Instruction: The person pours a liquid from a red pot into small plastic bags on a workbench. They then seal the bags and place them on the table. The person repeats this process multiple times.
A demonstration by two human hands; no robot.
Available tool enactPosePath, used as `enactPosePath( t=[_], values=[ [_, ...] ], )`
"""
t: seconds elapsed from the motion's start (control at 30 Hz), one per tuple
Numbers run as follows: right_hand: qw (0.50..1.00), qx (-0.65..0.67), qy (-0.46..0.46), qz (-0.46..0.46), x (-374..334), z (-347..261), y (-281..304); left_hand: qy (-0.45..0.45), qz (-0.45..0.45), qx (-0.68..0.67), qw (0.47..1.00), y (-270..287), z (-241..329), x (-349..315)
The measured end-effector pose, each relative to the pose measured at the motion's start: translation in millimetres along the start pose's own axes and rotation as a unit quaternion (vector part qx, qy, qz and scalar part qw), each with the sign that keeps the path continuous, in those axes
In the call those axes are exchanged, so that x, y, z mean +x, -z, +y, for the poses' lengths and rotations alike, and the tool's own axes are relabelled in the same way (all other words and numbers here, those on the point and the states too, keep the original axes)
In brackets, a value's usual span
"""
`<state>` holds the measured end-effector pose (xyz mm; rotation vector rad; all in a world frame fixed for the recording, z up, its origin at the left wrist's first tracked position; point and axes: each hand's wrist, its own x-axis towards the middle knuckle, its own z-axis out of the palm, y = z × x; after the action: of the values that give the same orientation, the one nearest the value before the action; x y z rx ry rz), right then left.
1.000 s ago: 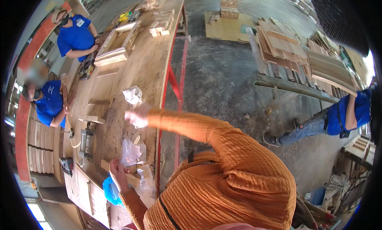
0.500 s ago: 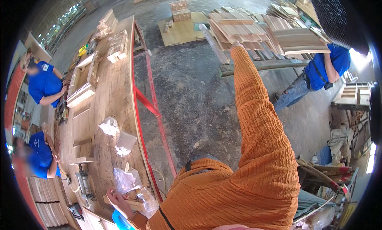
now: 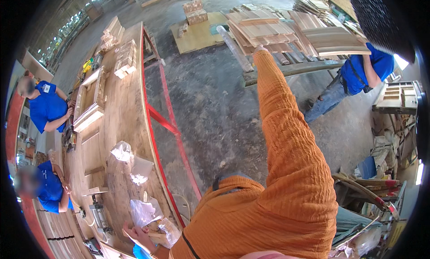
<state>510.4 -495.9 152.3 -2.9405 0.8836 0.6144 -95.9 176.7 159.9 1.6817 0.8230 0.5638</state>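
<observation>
My right arm reaches far forward in an orange sleeve. My right hand (image 3: 260,48) appears at the near edge of a stack of wooden panels (image 3: 264,33); its fingers are too small to make out, and I cannot tell whether it touches them. My left hand (image 3: 139,235) is low over the near end of the wooden workbench (image 3: 127,98), beside clear plastic bags (image 3: 145,212). Its fingers look curled along a thin, pale-edged thing I cannot identify. Something blue (image 3: 140,252) lies just below that hand.
Two people in blue shirts (image 3: 47,109) stand along the bench's left side, near a wooden frame (image 3: 89,100) and stacked wood blocks (image 3: 125,57). On the right, another person (image 3: 358,75) holds a wide wooden panel (image 3: 336,40). Scrap wood (image 3: 363,187) is piled at lower right.
The view has shifted slightly. My left hand has turned and drawn in, and a pale edge now shows along it. My right arm stays stretched toward the panels.
</observation>
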Motion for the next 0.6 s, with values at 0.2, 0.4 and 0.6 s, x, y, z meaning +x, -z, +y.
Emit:
enactPosePath(
  t=[0.2, 0.4, 0.6],
  values=[
    [0.934, 0.332, -0.123, -0.041, -23.4, -0.5, -40.7, -0.026, 0.011, 0.045, 0.999, -5.5, 28.0, -5.5],
    [0.991, -0.133, -0.006, -0.018, -26.0, 83.1, -28.8, -0.027, -0.051, 0.026, 0.998, -43.4, 25.2, 24.7],
    [0.989, 0.115, 0.016, 0.097, -51.1, 50.6, -27.3, -0.011, -0.023, 0.072, 0.997, -34.1, 30.4, 10.5]
  ],
)
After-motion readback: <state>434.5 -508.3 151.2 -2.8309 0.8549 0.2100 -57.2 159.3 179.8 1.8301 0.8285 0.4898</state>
